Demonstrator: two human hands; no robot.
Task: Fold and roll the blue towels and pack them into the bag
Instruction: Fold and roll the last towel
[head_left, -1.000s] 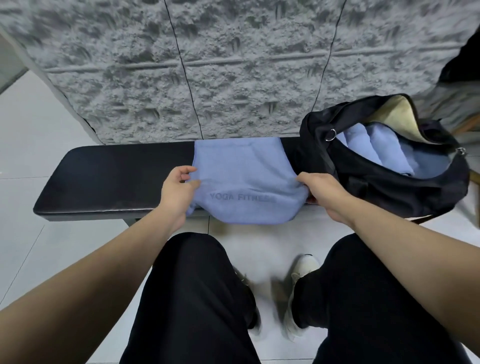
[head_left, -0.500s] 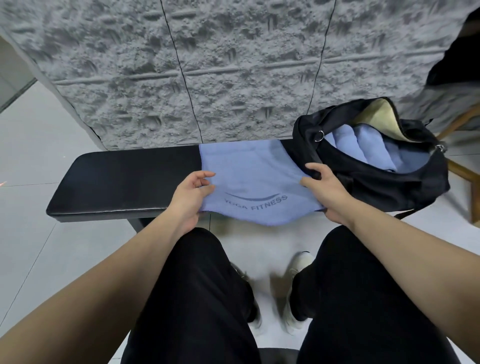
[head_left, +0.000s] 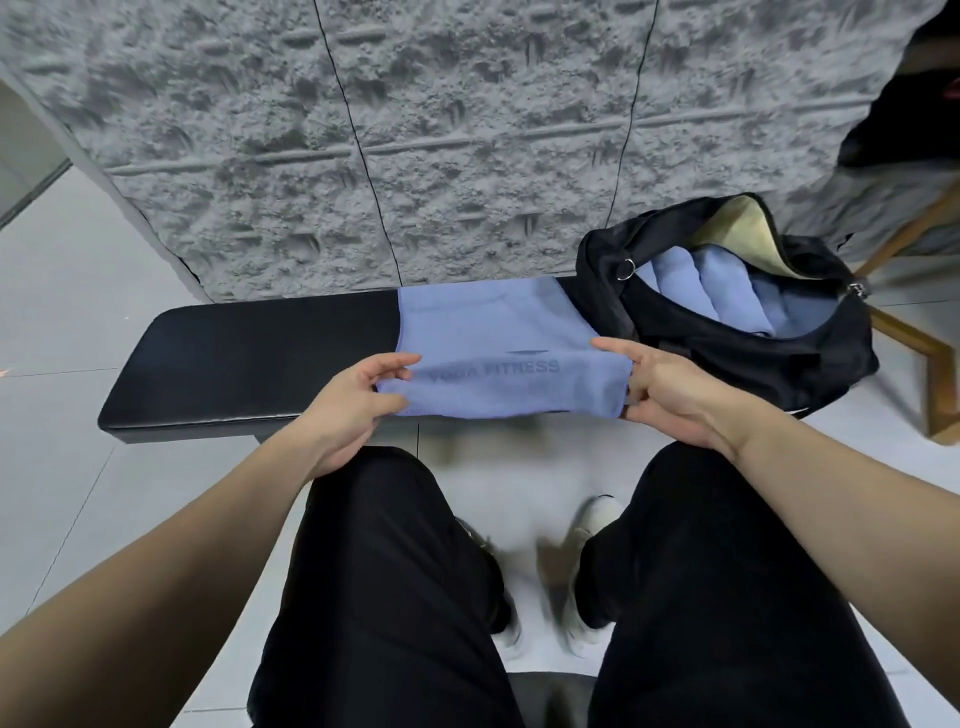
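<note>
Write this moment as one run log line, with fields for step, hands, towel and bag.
step: folding | left hand, right hand: pinch near corners | blue towel: on bench | bag: open, rolled towels inside

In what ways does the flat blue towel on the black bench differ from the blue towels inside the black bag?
The flat blue towel lies spread across the black padded bench; the rolled blue towels sit packed side by side in the open black bag. The flat towel shows printed "YOGA FITNESS" lettering; the rolled ones show none. The left hand and right hand pinch the flat towel's near corners; nothing touches the rolled ones. All share the same light blue cloth.
</note>
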